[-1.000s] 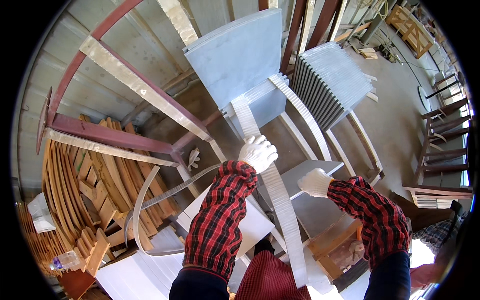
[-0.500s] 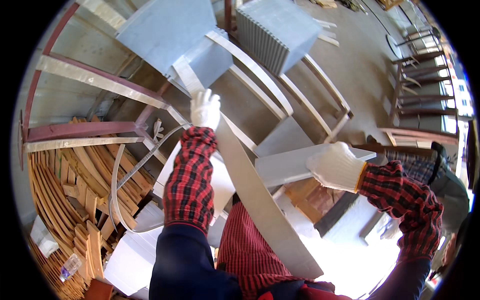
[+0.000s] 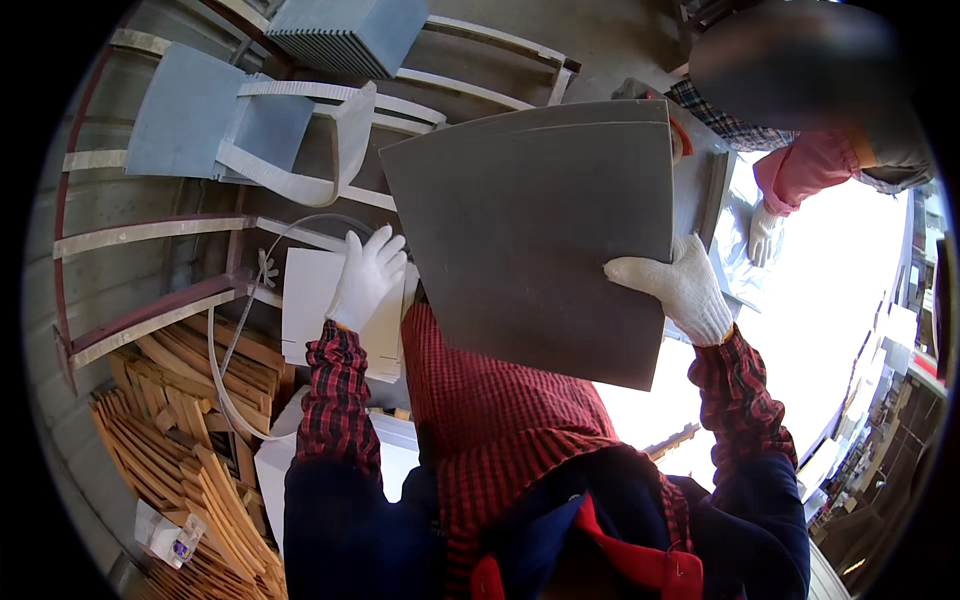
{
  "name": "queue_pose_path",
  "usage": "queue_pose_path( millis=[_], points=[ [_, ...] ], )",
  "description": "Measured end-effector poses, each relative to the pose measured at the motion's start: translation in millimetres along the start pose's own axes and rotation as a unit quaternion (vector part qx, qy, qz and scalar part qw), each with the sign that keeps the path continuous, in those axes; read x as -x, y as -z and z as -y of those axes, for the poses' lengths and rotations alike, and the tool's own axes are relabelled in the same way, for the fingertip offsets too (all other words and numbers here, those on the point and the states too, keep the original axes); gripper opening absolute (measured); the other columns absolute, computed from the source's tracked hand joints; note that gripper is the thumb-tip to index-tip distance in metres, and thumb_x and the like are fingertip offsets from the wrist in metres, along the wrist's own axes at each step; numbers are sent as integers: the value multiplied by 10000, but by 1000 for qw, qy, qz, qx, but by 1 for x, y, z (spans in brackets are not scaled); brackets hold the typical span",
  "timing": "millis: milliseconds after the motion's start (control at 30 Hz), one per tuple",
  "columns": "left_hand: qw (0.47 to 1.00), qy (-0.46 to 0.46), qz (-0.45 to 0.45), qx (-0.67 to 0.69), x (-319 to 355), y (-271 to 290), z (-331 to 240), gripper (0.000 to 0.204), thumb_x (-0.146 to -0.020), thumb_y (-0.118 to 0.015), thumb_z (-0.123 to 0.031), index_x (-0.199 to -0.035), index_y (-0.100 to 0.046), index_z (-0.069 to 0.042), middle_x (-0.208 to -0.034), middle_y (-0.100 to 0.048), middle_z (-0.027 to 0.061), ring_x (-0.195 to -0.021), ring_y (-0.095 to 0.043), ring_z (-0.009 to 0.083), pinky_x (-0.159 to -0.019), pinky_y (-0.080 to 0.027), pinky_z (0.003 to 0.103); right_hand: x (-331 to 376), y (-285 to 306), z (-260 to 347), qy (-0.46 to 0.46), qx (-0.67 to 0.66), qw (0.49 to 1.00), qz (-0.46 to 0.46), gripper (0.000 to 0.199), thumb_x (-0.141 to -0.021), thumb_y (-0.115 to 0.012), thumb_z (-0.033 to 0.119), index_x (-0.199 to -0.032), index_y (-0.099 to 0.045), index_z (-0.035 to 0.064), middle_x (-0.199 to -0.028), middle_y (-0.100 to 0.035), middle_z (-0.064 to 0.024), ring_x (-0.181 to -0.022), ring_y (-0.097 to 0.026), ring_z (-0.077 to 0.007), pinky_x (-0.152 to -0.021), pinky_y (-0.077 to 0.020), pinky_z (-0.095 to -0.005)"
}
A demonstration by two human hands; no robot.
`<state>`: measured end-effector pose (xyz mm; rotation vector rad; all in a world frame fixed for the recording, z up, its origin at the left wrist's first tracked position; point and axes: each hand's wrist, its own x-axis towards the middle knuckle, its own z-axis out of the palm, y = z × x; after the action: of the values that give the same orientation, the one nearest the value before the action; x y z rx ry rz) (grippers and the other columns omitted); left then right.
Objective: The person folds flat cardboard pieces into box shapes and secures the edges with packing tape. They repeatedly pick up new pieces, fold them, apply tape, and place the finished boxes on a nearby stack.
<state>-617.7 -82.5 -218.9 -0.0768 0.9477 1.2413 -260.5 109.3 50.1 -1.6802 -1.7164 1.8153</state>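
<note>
My right hand (image 3: pixel 685 288), in a white knit glove, grips the right edge of a large dark grey panel (image 3: pixel 535 230), thumb on its upper face. The panel tapers toward the left and is held up in front of my checked apron (image 3: pixel 500 385). My left hand (image 3: pixel 368 277), gloved too, is open with fingers spread beside the panel's left edge. Beyond it, a wide pale strip (image 3: pixel 352 140) curls in a loop next to grey-blue panels (image 3: pixel 180 110) on a rack. White sheets (image 3: pixel 310 305) lie beneath the left hand.
A stack of ribbed-edged grey panels (image 3: pixel 350 35) stands at the far left. Curved wooden slats (image 3: pixel 150 460) are piled at lower left, near a thin looped hose-like band (image 3: pixel 225 385). At the right, another person's gloved hand (image 3: pixel 763 235) rests over a bright, plastic-covered surface.
My left hand has let go of the pale strip, which now hangs looped by the rack. The grey panel has swung broad side up in my right hand, and my view has turned right.
</note>
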Motion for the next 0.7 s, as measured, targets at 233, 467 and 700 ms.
queue_pose_path(
  millis=[233,467,700],
  points=[
    [986,-4,-100,-136,66,-182,143,721,-1021,-441,-573,-1466,-437,-6,-1445,-510,149,-1303,-503,254,-1090,-417,393,19,63,-200,-81,-261,961,-35,419,-852,-770,198,-1142,-643,-77,-965,-703,-126,-817,-695,-191,-722,-583,-307],
    [952,67,-168,-246,48,-199,191,771,-1016,-407,-607,-1443,-457,34,-1410,-544,157,-1247,-552,240,-1043,-444,340,13,63,-319,-55,-8,988,-146,609,-877,-705,391,-1245,-558,-71,-988,-696,-212,-927,-691,-320,-823,-543,-391],
    [936,124,-196,-265,23,-188,224,841,-990,-396,-654,-1487,-395,24,-1465,-492,186,-1288,-527,280,-1064,-439,377,25,68,-346,132,400,880,-219,707,-947,-583,473,-1430,-424,-19,-1507,-401,-251,-1373,-416,-413,-1090,-388,-486]
  ],
)
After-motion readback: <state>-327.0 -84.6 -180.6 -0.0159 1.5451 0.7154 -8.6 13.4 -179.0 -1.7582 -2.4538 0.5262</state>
